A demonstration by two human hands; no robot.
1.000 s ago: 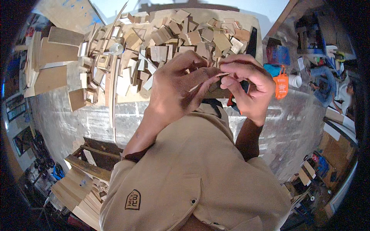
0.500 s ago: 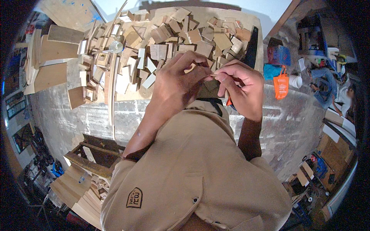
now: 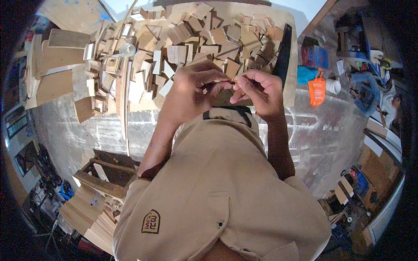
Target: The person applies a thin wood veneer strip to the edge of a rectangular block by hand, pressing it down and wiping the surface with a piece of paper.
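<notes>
My left hand (image 3: 189, 89) and my right hand (image 3: 263, 93) meet in front of my body, above the near edge of a wooden worktop (image 3: 287, 93). Both are closed in a pinch, thumb against fingers. Between the fingertips is a tiny, thin, brownish thing (image 3: 234, 81), too small to name. Beyond the hands lies a heap of small cut wood blocks (image 3: 177, 55), some with slanted ends. Several pale triangular and rectangular pieces (image 3: 157, 61) lie left of my left hand.
A long dark tapered object (image 3: 284, 56) lies along the worktop's right side. Left are a clear plastic container (image 3: 127, 50), long wood strips (image 3: 124, 104) and boards (image 3: 65, 56). An orange bag (image 3: 317, 91) and white bucket (image 3: 333, 86) stand right, near a seated person (image 3: 387, 104). A wooden crate (image 3: 102, 185) stands lower left.
Both hands have shifted slightly left, and the right wrist has risen a little. The fingertips remain together in a pinch.
</notes>
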